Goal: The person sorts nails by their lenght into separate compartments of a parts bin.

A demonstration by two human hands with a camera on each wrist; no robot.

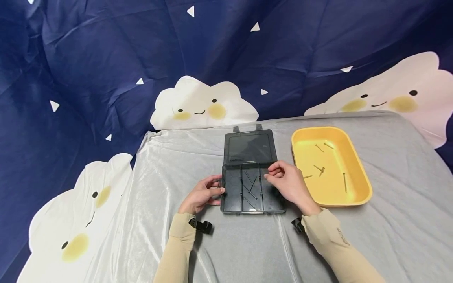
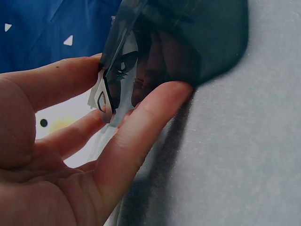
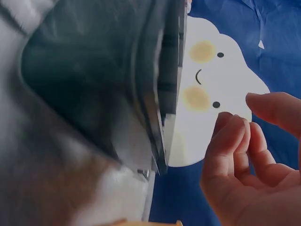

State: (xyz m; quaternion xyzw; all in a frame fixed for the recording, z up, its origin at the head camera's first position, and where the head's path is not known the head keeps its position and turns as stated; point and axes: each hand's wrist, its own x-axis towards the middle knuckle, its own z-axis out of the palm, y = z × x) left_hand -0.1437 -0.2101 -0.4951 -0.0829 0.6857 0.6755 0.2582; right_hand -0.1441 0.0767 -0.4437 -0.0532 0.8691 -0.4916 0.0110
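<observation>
A dark see-through plastic case (image 1: 231, 204) lies with its lid (image 1: 249, 147) swung back, away from the person. Thin dividers split it into three compartments; several long screws (image 1: 252, 184) lie loose in the middle one. My left hand (image 1: 201, 195) holds the case by its left side, thumb and index finger at the edge in the left wrist view, where the case (image 2: 216, 47) hides some fingertips. Over the right compartment hovers my right hand (image 1: 288, 182), fingers loosely bent. In the right wrist view a gap shows between thumb and fingers of that hand (image 3: 254, 165), with nothing held.
Just right of the right hand stands a yellow tray (image 1: 364, 184) with several scattered screws (image 1: 345, 182) in it. Grey cloth (image 1: 170, 157) covers the table. Behind hangs a dark blue curtain (image 1: 219, 47) printed with clouds and small triangles.
</observation>
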